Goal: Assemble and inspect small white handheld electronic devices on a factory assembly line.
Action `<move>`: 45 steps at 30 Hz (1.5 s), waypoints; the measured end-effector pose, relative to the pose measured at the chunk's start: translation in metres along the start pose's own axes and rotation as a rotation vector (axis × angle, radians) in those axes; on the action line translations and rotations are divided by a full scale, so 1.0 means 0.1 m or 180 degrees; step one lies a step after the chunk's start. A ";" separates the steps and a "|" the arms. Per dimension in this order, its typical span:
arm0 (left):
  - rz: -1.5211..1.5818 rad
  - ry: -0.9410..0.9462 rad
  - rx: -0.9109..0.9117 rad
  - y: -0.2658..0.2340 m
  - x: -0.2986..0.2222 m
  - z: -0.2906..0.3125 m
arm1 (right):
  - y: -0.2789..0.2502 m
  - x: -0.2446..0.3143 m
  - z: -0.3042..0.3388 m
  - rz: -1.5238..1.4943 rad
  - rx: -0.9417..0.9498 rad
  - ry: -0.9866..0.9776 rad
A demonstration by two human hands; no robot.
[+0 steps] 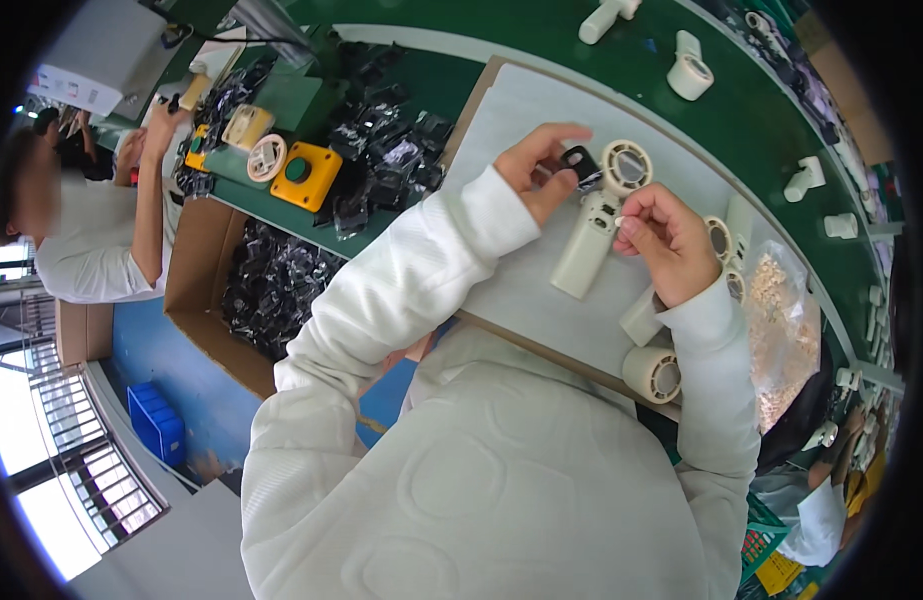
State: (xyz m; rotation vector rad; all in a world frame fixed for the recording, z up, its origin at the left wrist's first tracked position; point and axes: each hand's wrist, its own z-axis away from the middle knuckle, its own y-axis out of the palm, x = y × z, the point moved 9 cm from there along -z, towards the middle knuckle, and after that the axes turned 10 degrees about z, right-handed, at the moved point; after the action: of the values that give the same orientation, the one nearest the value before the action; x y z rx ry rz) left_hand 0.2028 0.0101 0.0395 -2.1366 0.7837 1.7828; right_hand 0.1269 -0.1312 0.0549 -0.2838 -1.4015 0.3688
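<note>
A cream hand-held fan body (589, 240) with a round head (625, 167) lies on a grey work mat (521, 120). My left hand (537, 165) pinches a small black part (584, 166) just left of the fan's head. My right hand (669, 240) holds the fan at its neck, with the fingers curled around it. Several more cream fan bodies (653, 372) lie on the mat beside my right wrist.
A clear bag of small tan parts (781, 330) lies right of the mat. Black bagged parts (381, 150) and a yellow box with a green button (304, 174) sit to the left, above a cardboard box (196, 270). Cream fans (690, 70) ride the green belt. Another person (91, 250) works at far left.
</note>
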 end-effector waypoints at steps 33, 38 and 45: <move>-0.0110 -0.0196 -0.0047 0.15 0.12 0.08 | -0.13 -0.05 -0.08 0.0478 -0.0701 -0.0349; -0.2658 0.0700 -0.0130 0.30 -0.09 0.04 | -0.18 -0.05 -0.13 0.2085 -0.0763 0.0068; -0.3065 0.0064 0.0173 0.34 0.08 -0.01 | -0.22 -0.03 -0.12 0.2417 -0.0860 -0.0450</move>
State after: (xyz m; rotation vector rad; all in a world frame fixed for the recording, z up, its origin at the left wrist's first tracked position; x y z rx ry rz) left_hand 0.1861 -0.0206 0.0365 -1.9556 -0.2115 1.1834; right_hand 0.1407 -0.1523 0.0596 -1.0393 -1.4435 0.8318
